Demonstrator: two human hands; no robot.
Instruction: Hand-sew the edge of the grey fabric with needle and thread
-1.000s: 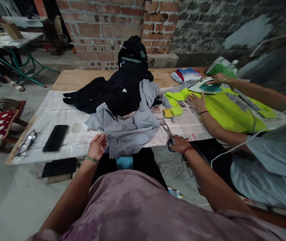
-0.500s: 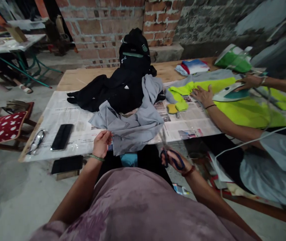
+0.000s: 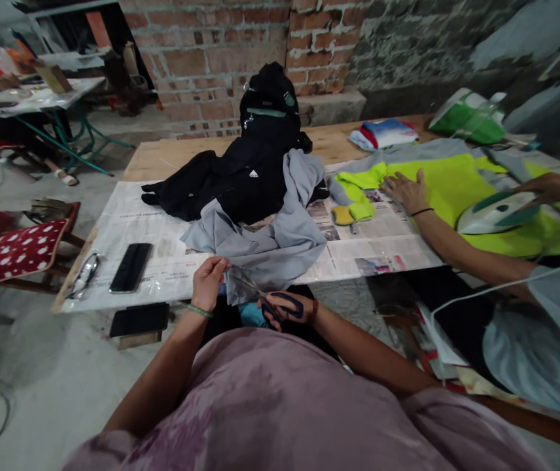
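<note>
A grey piece of cloth lies crumpled along the near edge of the table, its lower end hanging over. My left hand pinches the cloth's left corner between thumb and fingertips; whether a thread is in the pinch is too small to tell. In my right hand is a pair of dark-handled scissors, the fingers through the handles. Its blades point up and left across the cloth, with the tips close to my left fingertips. Behind the cloth lies a black garment with a white logo.
A phone and glasses lie at the table's left. A black backpack stands at the back. At right, a co-worker's hand rests on a yellow-green garment; the other holds an iron. A white cord crosses there.
My right hand has brought the scissors left, from beside the cloth to my left fingertips. My left hand keeps its pinch. The co-worker's iron has slid right and nearer.
</note>
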